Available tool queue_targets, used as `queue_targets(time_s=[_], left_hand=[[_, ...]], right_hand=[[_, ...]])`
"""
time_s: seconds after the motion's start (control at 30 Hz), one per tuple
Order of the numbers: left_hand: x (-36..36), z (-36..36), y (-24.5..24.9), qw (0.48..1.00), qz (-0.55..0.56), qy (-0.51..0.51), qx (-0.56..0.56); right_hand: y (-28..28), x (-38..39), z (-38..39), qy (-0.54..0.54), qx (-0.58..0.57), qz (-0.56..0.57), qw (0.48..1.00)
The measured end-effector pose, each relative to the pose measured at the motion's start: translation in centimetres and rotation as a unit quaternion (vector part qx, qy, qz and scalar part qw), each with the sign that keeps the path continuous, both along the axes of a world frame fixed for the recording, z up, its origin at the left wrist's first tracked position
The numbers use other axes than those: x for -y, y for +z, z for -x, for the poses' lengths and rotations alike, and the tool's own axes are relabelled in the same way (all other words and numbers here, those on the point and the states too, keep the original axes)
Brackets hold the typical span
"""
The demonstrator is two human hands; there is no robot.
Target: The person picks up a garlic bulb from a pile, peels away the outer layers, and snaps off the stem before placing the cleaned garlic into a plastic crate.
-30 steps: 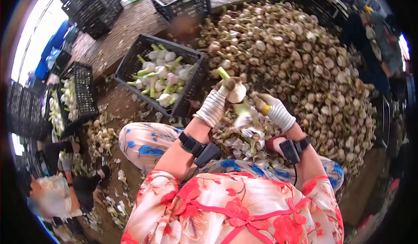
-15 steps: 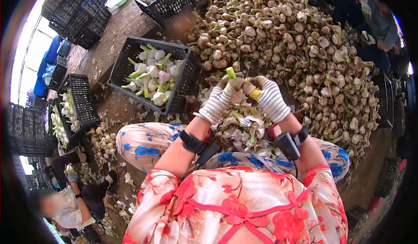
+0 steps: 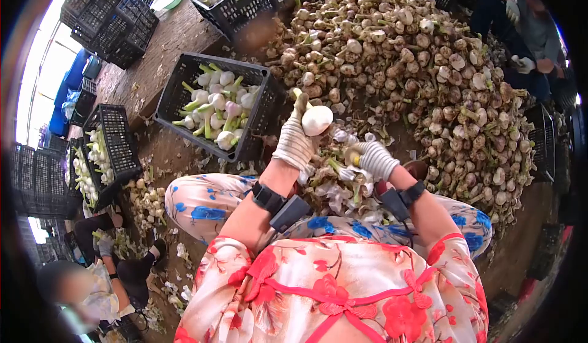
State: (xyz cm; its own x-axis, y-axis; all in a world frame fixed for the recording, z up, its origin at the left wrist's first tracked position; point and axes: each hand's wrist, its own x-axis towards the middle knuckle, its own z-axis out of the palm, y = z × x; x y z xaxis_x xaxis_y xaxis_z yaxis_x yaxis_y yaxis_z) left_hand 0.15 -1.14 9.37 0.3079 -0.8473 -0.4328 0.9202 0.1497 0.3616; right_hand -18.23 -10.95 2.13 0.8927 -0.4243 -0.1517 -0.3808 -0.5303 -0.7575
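- Bulb (image 3: 317, 120) is held in left hand's (image 3: 294, 139) grip.
- Right hand's (image 3: 375, 159) grip cannot be determined.
- Forward space is obstructed by black crate (image 3: 263, 107), garlic heap (image 3: 398, 55).

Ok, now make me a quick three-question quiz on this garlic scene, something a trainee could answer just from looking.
1. Short answer: What does the left hand hold?
2. Fill in the blank: As seen in this view, the big heap of brownish bulbs lies to the ____ of the nearby black crate containing white bulbs.
3. True or false: The right hand is reaching inside that crate.

Key:
1. A white garlic bulb with its stem.
2. Right.
3. False; it is well apart from the crate, beside the loose peelings.
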Motion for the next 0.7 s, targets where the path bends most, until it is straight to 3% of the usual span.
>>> queue_targets(time_s=[0.07,0.13,0.17,0.23,0.27,0.3,0.33,0.37,0.4,0.47,0.53,0.6,0.67,0.7], left_hand=[[0.4,-0.2,-0.7,1.0,-0.013,0.015,-0.014],[0.6,0.0,-0.8,0.996,-0.007,-0.027,-0.087],[0.8,0.1,-1.4,0.993,0.019,-0.032,-0.116],[0.7,0.6,-2.2,0.996,-0.026,-0.024,-0.082],[0.6,0.5,-2.7,0.996,-0.071,-0.014,-0.047],[0.5,0.2,-5.1,0.998,-0.047,-0.006,-0.042],[0.1,0.5,-4.6,0.99,-0.13,0.04,0.041],[-0.3,-0.2,-4.0,0.984,-0.163,0.064,0.042],[-1.0,-1.2,-3.8,0.977,-0.196,0.079,0.041],[-2.1,-6.6,-3.3,0.984,0.048,0.164,0.055],[-2.1,-7.4,-1.1,0.965,0.046,0.244,0.081],[-2.1,-8.7,0.0,0.929,-0.093,0.357,0.014],[-1.9,-8.3,-4.2,0.971,0.007,0.237,0.025],[-1.3,-7.4,-5.0,0.979,-0.044,0.196,0.026]], right_hand=[[3.6,0.1,-1.0,-0.097,-0.051,0.056,0.992],[5.5,-0.4,-1.7,-0.146,0.156,-0.087,0.973],[6.4,-1.0,-2.2,-0.146,0.155,-0.087,0.973],[8.1,-1.8,-3.7,-0.158,0.294,-0.199,0.921],[8.8,-2.2,-3.6,-0.155,0.253,-0.258,0.919],[7.5,-1.8,-3.5,-0.134,0.194,-0.239,0.942],[5.7,-1.1,-3.3,-0.115,0.134,-0.215,0.961],[5.1,-0.9,-3.0,-0.127,0.091,-0.293,0.943],[1.6,-0.3,-2.6,-0.121,0.126,-0.238,0.955],[1.8,1.3,-1.2,-0.172,-0.005,-0.277,0.945],[-0.3,2.9,0.4,-0.216,-0.002,-0.305,0.928],[-5.6,6.5,1.6,-0.23,-0.028,-0.072,0.97],[-5.2,8.4,2.6,-0.262,-0.069,-0.031,0.962],[-6.0,9.8,3.1,-0.286,-0.066,-0.005,0.956]])
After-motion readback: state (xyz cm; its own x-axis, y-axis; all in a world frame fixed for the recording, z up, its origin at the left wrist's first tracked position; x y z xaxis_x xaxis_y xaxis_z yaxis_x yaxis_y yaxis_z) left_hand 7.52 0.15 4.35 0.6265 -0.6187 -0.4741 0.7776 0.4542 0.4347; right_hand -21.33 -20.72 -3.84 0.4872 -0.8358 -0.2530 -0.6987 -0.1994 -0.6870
